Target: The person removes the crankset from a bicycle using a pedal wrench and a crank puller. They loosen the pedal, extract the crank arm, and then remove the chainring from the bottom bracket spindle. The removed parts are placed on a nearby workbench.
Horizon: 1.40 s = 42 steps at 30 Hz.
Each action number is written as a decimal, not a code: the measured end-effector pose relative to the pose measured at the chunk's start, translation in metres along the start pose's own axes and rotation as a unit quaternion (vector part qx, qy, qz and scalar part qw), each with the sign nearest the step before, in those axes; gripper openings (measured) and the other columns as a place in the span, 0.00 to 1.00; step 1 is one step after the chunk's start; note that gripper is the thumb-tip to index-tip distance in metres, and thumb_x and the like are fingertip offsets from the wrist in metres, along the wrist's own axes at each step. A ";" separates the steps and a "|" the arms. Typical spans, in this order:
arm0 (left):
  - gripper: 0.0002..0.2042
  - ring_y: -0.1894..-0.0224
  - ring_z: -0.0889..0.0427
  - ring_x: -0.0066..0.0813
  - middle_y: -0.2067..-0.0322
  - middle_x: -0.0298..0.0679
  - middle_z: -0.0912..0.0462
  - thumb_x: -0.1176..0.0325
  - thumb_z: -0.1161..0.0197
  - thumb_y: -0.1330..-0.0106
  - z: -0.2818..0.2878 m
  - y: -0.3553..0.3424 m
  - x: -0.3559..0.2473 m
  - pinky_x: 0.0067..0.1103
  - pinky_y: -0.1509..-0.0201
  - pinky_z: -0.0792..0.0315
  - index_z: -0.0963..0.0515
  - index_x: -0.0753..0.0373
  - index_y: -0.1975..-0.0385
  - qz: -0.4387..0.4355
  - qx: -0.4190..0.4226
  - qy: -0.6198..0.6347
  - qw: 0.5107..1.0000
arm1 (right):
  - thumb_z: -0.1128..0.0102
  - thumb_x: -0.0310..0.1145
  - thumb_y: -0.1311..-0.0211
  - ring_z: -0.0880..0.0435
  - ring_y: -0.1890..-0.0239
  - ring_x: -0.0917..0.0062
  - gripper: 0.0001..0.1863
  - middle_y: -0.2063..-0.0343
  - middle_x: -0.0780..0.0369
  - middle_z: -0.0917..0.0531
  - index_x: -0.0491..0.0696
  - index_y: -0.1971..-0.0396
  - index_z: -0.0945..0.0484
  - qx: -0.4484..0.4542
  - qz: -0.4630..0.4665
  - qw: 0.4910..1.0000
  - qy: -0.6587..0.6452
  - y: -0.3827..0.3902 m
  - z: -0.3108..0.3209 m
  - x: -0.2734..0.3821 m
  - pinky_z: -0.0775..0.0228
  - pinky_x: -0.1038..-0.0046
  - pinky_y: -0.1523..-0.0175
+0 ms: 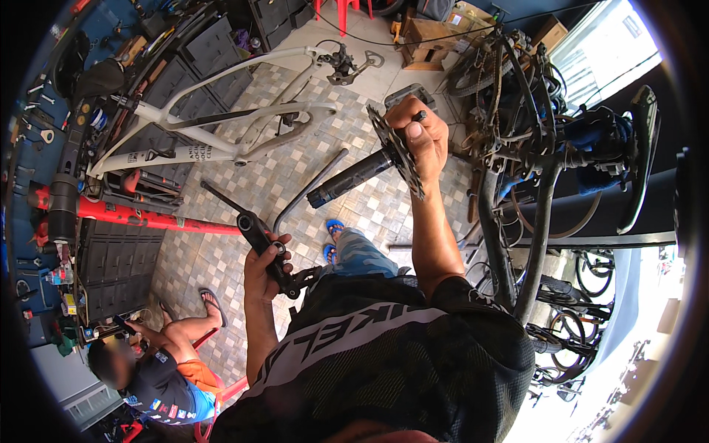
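My left hand [266,262] is closed around a black crank arm [255,229], with a long thin black bar, apparently a tool, sticking out from its upper end toward the upper left. Raised at the right, my right hand [419,136] grips a crankset with a toothed chainring [380,125], its thick black spindle [343,181] pointing down and left. My fingers partly hide the crankset's arm. Between the two parts a bent grey tube [303,192] is visible lower down, above the tiled floor.
A white bike frame [181,153] hangs at upper left beside a red stand [148,216], drawers and a tool wall [37,148]. A dark bike frame [543,207] stands close on my right. A co-worker [166,376] sits at lower left. A wooden box [432,44] lies at the back.
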<state>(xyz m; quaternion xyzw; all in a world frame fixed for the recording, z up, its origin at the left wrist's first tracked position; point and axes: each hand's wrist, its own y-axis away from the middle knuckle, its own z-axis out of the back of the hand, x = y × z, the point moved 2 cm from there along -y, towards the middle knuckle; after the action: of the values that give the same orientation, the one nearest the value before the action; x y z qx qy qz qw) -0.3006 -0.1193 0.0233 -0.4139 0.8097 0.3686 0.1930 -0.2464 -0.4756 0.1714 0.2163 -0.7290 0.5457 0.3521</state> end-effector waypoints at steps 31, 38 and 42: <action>0.09 0.80 0.24 0.15 0.79 0.31 0.20 0.78 0.25 0.39 -0.192 -0.024 -0.007 0.14 0.76 0.32 0.22 0.64 0.74 -0.308 0.047 -0.244 0.918 | 0.48 0.49 0.23 0.37 0.76 0.88 0.22 0.79 0.72 0.30 0.49 0.75 0.29 -0.222 -0.179 0.958 -0.017 0.031 -0.043 -0.021 0.46 0.79 0.71; 0.08 0.76 0.24 0.12 0.78 0.29 0.20 0.76 0.23 0.41 -0.208 -0.029 -0.006 0.14 0.71 0.30 0.20 0.65 0.71 -0.425 0.006 -0.295 0.856 | 0.49 0.51 0.23 0.41 0.76 0.89 0.24 0.80 0.75 0.33 0.51 0.79 0.32 -0.246 -0.123 0.961 0.015 0.032 -0.062 -0.010 0.49 0.79 0.70; 0.14 0.69 0.20 0.14 0.71 0.32 0.15 0.72 0.20 0.44 -0.188 -0.042 -0.007 0.14 0.65 0.25 0.17 0.68 0.62 -0.422 0.024 -0.304 0.854 | 0.49 0.50 0.23 0.39 0.75 0.89 0.24 0.80 0.74 0.32 0.50 0.78 0.29 -0.237 -0.182 0.953 -0.049 0.037 -0.070 -0.005 0.47 0.79 0.69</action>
<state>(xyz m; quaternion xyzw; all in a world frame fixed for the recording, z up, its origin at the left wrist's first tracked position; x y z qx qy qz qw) -0.2638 -0.2743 0.1323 -0.5785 0.4671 0.3399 0.5759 -0.2498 -0.3982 0.1546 0.2823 -0.8021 0.2725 0.4501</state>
